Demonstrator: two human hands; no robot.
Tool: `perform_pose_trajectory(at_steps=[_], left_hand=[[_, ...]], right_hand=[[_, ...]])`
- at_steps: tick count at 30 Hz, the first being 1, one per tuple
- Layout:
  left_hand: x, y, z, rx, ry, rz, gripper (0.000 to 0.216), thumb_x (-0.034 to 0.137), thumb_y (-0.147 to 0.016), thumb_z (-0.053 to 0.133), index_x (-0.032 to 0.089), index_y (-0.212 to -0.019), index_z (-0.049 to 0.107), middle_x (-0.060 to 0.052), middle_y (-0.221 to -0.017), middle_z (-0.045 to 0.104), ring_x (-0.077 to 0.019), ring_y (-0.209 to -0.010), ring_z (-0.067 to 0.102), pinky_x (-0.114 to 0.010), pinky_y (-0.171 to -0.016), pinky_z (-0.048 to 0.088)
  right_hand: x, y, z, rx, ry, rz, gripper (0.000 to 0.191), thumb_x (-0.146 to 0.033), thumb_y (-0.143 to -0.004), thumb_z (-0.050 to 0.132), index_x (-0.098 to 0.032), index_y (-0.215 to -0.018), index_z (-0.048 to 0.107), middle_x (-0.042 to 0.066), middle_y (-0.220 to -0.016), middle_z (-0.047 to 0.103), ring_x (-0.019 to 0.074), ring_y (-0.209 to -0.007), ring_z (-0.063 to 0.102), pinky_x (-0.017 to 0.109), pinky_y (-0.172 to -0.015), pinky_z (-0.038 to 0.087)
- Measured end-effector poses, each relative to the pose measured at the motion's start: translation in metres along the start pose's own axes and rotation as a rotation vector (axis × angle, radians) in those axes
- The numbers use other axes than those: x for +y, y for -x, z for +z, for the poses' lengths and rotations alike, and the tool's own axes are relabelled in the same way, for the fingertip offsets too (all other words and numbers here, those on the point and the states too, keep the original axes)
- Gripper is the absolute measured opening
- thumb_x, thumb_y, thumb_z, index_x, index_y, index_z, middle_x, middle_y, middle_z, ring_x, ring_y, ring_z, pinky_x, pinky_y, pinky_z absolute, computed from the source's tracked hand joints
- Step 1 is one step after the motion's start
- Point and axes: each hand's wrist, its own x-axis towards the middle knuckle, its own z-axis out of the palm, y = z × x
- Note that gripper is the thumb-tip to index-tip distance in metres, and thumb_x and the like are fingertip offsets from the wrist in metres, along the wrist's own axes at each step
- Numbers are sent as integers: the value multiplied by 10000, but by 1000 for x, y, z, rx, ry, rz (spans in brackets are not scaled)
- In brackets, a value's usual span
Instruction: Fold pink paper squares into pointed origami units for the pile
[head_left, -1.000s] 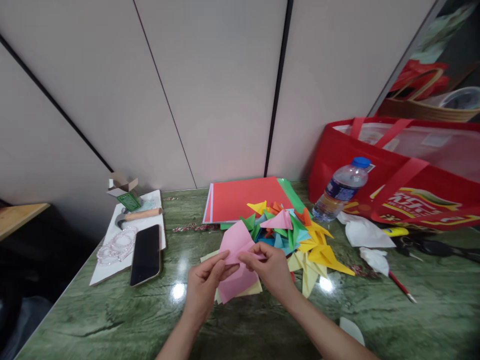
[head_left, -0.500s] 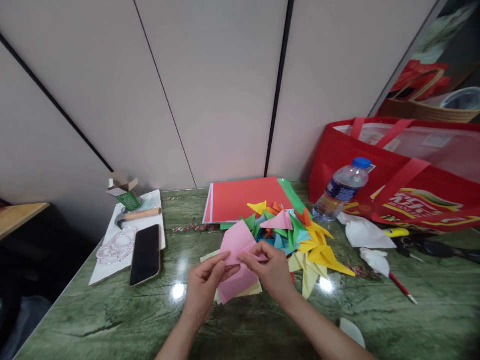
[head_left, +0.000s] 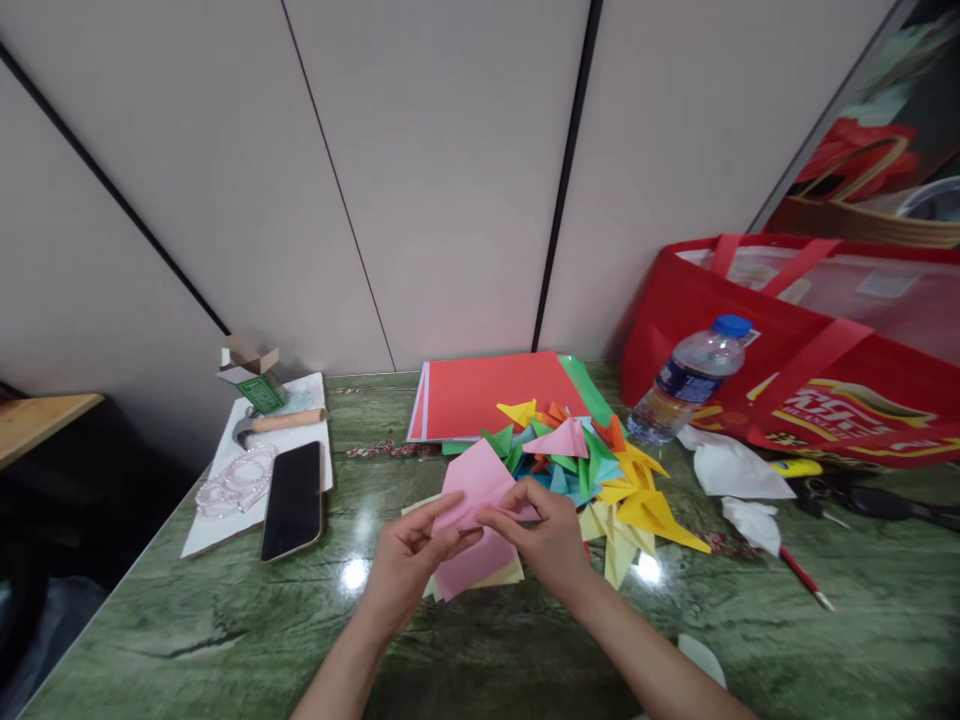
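Left hand [head_left: 406, 562] and right hand [head_left: 551, 538] pinch a partly folded pink sheet [head_left: 474, 472], short of the back edge of the desk [head_left: 262, 640]. Folded shapes [head_left: 591, 465] sit heaped alongside; the sheet itself appears unfinished

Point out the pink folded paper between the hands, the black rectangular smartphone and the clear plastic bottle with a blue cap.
Pink folded paper [head_left: 475, 477], head view: its upper part.
Black rectangular smartphone [head_left: 292, 500], head view: mid-screen.
Clear plastic bottle with a blue cap [head_left: 686, 382], head view: its labelled middle.
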Motion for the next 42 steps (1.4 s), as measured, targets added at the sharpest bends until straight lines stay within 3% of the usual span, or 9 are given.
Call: perform_pose_trajectory(at_steps=[16,23,30,42], left_hand=[[-1,0,2,54,20,30,276,216,-655,722,137,-919,694,-86,-836,727,-241,-811,674,-377,-856,501],[-6,-1,2,52,-5,46,280,229,-676,704,149,-944,687,-87,-880,721,-239,-829,670,-370,-861,499],[-3,1,5,49,-112,28,335,208,-653,719,163,-981,671,-77,-898,719,-225,-845,667,-328,-841,507],[-4,0,7,26,4,25,329,221,-666,710,162,-987,672,-87,-936,709,-239,-887,652,-388,-920,450]], right_hand=[[0,-2,0,-105,-67,144,248,-369,-687,656,-180,-624,508,-25,-567,544,120,-533,492,215,-520,363],[2,-2,1,-121,-81,189,317,-364,-565,735,-187,-720,522,-18,-685,551,151,-634,518,238,-578,399],[1,-2,2,-203,-303,384,334,-372,-596,716,-196,-729,465,-53,-545,522,132,-462,538,230,-468,410],[-5,-6,1,-213,-392,413,287,-361,-599,715,-185,-608,488,-45,-469,564,124,-457,544,224,-470,414]])
